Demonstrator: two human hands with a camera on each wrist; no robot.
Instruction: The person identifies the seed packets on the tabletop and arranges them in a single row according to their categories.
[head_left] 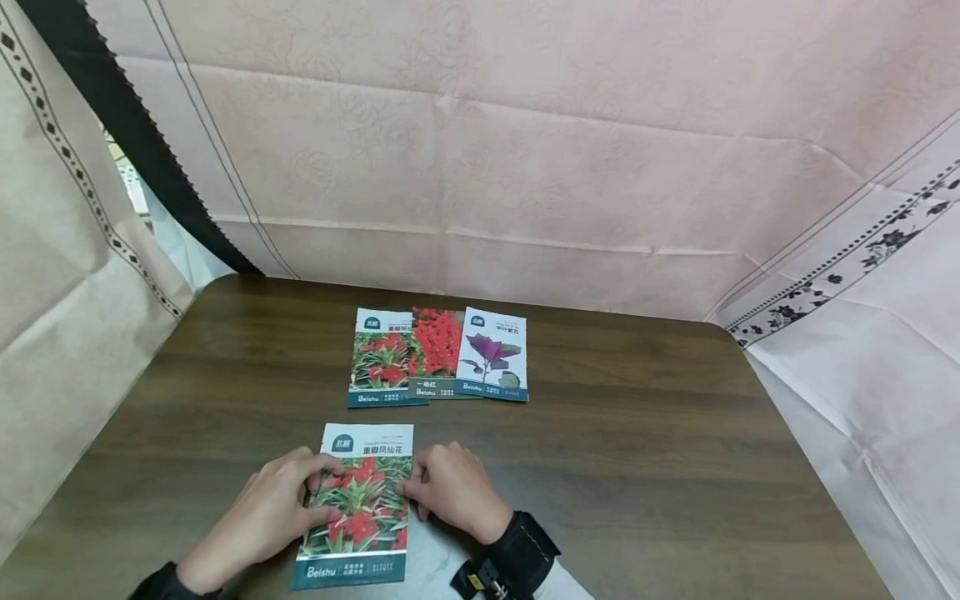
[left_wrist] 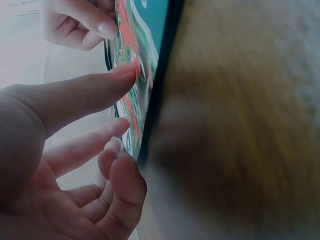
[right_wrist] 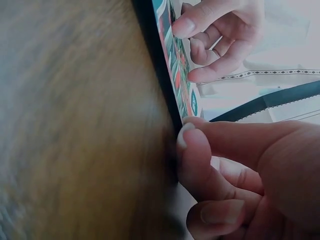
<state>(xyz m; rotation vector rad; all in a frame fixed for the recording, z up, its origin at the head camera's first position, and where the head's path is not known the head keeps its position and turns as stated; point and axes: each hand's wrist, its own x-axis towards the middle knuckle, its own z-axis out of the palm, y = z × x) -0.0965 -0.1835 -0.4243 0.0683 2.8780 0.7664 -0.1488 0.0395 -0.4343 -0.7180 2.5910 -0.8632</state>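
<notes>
A seed packet point(head_left: 356, 496) with red flowers, green leaves and a blue-green "Beishu" band stands between my hands at the table's near side. My left hand point(head_left: 266, 508) rests its thumb and index finger, spread apart, on the packet's printed front near the left edge. In the left wrist view its other fingers bend beside that edge. My right hand point(head_left: 457, 492) pinches the packet's right edge between thumb and index finger, as the right wrist view shows; its remaining fingers point(right_wrist: 222, 212) are curled below.
Farther back lie three overlapping seed packets: one with red flowers point(head_left: 384, 362), a red-bloomed one point(head_left: 437, 343) partly covered, and a white one with a purple plant point(head_left: 491, 354). Patterned pale cloth point(head_left: 480, 167) hangs behind and beside the brown wooden table point(head_left: 637, 450).
</notes>
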